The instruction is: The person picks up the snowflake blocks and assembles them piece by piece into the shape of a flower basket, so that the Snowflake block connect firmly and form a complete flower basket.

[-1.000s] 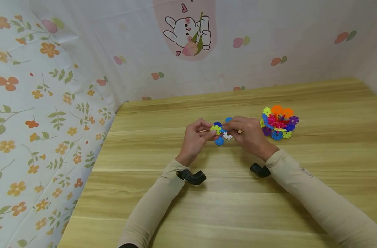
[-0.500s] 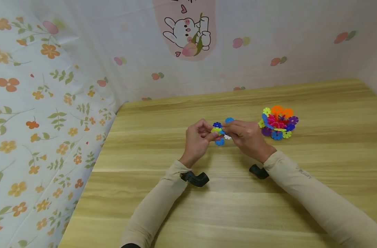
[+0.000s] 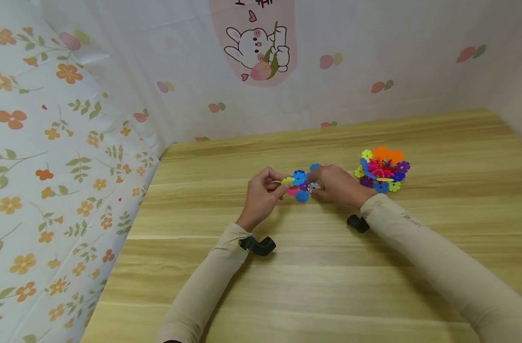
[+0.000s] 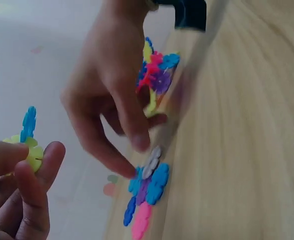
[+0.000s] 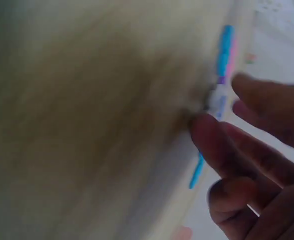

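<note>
My left hand (image 3: pixel 261 194) pinches a yellow-green notched plastic disc (image 4: pixel 35 156) between thumb and fingers. A blue disc (image 4: pixel 28 124) stands edge-joined to it, raised over the table. Just to the right, my right hand (image 3: pixel 341 186) reaches down to a flat joined cluster of discs, its thumb and fingers apart. In that cluster are a white disc (image 4: pixel 152 162), a pink disc (image 4: pixel 141 222), a purple one in the middle and several blue ones. The right fingertips are right at the white disc and a blue disc (image 4: pixel 159 182) beside it.
A built flower of discs (image 3: pixel 381 170) in pink, orange, purple, blue and yellow stands right of the hands on the wood-grain table (image 3: pixel 312 286). Patterned cloth (image 3: pixel 179 57) hangs behind the table and along its left side.
The left hand has drawn slightly left with the yellow-green disc, which now carries the blue disc. My right hand has let go of that blue disc and lowered to the cluster.
</note>
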Available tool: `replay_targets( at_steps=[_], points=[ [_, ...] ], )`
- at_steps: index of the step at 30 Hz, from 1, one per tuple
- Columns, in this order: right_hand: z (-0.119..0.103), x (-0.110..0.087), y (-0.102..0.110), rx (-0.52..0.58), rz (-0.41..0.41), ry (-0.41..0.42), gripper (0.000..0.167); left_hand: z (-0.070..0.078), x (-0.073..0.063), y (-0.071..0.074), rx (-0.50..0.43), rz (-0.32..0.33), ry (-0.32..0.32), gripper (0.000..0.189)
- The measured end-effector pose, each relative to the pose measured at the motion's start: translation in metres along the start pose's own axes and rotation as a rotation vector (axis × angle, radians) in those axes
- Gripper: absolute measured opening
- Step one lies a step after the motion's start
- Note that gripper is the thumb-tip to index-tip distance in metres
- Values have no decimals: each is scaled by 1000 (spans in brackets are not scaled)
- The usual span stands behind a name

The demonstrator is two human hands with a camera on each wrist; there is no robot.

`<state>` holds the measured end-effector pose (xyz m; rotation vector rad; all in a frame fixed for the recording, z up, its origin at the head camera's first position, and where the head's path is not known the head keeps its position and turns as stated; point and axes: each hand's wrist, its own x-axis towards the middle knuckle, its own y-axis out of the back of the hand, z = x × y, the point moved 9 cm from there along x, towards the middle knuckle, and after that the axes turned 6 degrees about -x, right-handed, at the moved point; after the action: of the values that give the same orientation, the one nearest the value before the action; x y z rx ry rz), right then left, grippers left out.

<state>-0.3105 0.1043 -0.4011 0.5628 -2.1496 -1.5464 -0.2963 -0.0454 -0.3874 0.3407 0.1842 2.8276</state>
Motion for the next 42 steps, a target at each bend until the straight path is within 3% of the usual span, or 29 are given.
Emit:
replay_targets(
  at_steps=[8, 11, 16, 22, 25, 34, 42],
  points=[
    [-7, 8, -8, -62, 3, 97, 18, -6, 4, -5, -194, -57, 86, 16],
    [-4, 10, -6, -2, -1, 97, 11, -6, 4, -7, -173, -86, 97, 15],
    [7, 3, 5, 152, 15, 65, 7, -4, 3, -10, -67, -123, 62, 8],
    [21, -17, 20, 553, 17, -136, 12, 1, 3, -12, 6, -146, -7, 24],
    [19, -25, 26, 674, 65, -165, 13, 3, 3, -10, 11, -124, -34, 23],
    [1, -29, 42, 608, 215, -73, 10, 5, 2, -11, -66, -90, -48, 15],
    [-9, -32, 51, 440, 347, 14, 8, 6, 0, -9, -8, -69, -54, 12]
  ],
)
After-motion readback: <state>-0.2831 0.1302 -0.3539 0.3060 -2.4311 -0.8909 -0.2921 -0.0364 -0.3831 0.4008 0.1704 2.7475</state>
